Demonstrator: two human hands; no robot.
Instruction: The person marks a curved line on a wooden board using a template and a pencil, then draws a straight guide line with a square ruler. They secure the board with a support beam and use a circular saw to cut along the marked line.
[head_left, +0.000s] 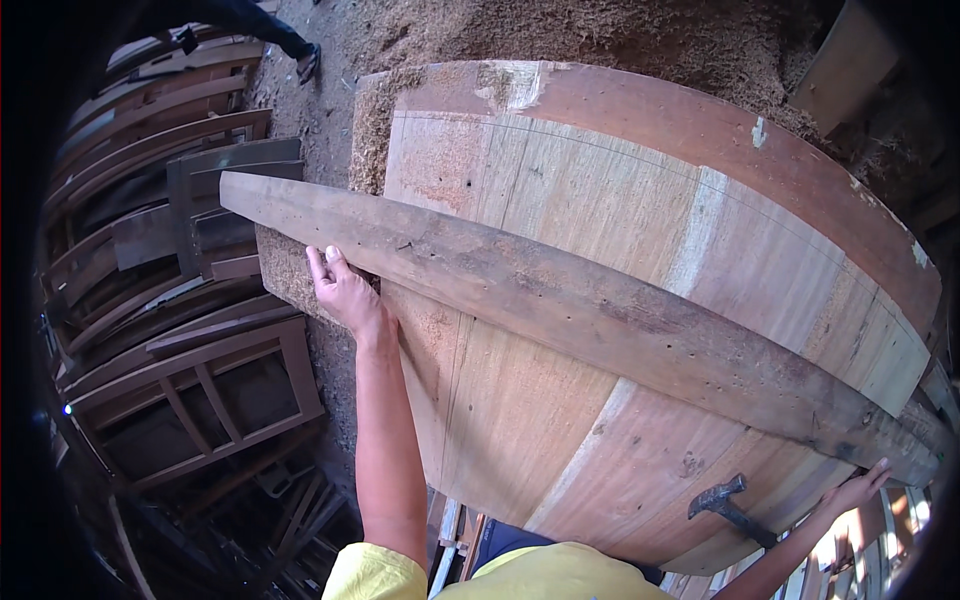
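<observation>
A long, weathered wooden plank (560,275) with small holes lies slantwise across a wide panel of pale boards (540,400). With thumb and fingers, my left hand (345,290) grips the plank's near edge toward its left end. My right hand (858,490) holds the same edge near the right end, its fingertips showing at the plank and the rest partly out of sight. On the panel's near right part rests a claw hammer (720,500), close to my right forearm. A thin pencil-like line curves along the panel's far side.
A reddish-brown board (640,110) borders the panel's far edge. Sawdust (620,35) is heaped beyond it. Wooden frames (200,410) and dark boards stack up on the left. Another person's leg and foot (300,55) show at the upper left. A board (845,65) leans at the far right.
</observation>
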